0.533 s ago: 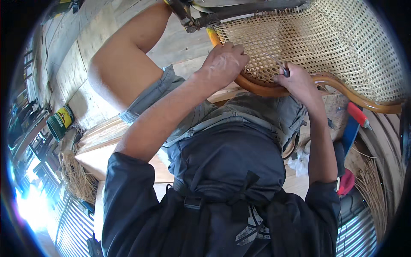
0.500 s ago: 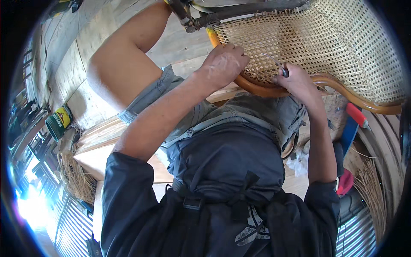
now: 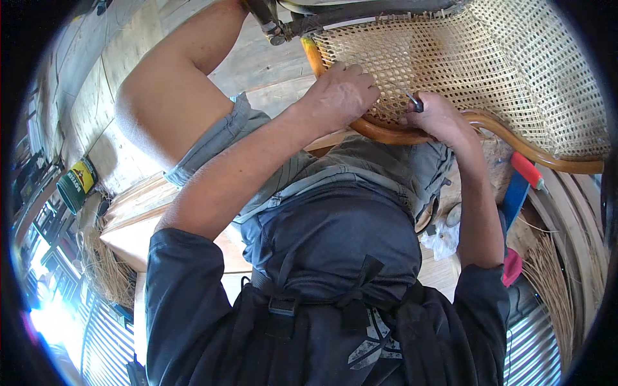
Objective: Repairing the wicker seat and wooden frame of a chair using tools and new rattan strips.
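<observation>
A woven cane panel [image 3: 463, 71] with an open mesh lies before me, edged by a curved, glossy brown rattan frame [image 3: 393, 134]. My left hand [image 3: 344, 95] rests over the frame at the panel's near left corner. Its fingers are curled down against the weave, and whatever they pinch is hidden beneath them. My right hand [image 3: 441, 119] is closed round an awl [image 3: 418, 103] with a dark handle, low over the frame's near edge. The awl's thin metal shaft points up and left across the mesh, toward my left hand; where its tip ends is hard to see.
Dark metal bars [image 3: 373, 14] run behind the panel's far edge. At right are a red-bodied tube [image 3: 526, 170], a blue strip [image 3: 515, 201] and a bundle of cane strands [image 3: 550, 276]. A green can [image 3: 76, 185] and loose fibre [image 3: 103, 264] lie at left.
My right hand has turned and shifted slightly left, and less of the awl's shaft shows above the mesh. My left hand keeps its place on the frame. The whole view has shifted a little.
</observation>
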Demonstrator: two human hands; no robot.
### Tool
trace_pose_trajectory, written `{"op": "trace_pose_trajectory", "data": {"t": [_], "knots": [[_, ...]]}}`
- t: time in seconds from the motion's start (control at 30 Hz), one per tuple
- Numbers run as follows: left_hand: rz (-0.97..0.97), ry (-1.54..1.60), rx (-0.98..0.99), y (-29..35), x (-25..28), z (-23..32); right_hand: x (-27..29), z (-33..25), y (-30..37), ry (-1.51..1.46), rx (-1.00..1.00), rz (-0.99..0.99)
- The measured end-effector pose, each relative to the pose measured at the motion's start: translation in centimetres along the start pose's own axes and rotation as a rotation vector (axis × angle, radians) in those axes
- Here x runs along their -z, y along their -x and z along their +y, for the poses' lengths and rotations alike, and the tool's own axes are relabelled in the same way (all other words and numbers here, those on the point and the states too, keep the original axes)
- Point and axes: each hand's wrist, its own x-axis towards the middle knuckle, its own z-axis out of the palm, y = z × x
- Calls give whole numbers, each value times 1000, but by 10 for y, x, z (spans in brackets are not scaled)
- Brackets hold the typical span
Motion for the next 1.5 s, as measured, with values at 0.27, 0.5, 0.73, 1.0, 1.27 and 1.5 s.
{"op": "trace_pose_trajectory", "data": {"t": [0.27, 0.5, 0.73, 1.0, 1.27, 1.5], "knots": [[-379, 255, 478, -18, 10, 12, -3, 2, -4, 66, -36, -12], [-411, 546, 465, -22, -1, -12, -6, 3, -6, 82, -6, 1], [-431, 613, 396, -20, -10, -21, -4, 2, -7, 69, -29, -1], [-435, 659, 374, -21, -11, -26, -2, -1, -5, 85, 50, 59], [-448, 677, 407, -21, -12, -25, 13, 1, -9, -236, -190, -213], [-449, 661, 385, -20, -13, -27, 7, -2, -7, -93, -125, -151]]}}
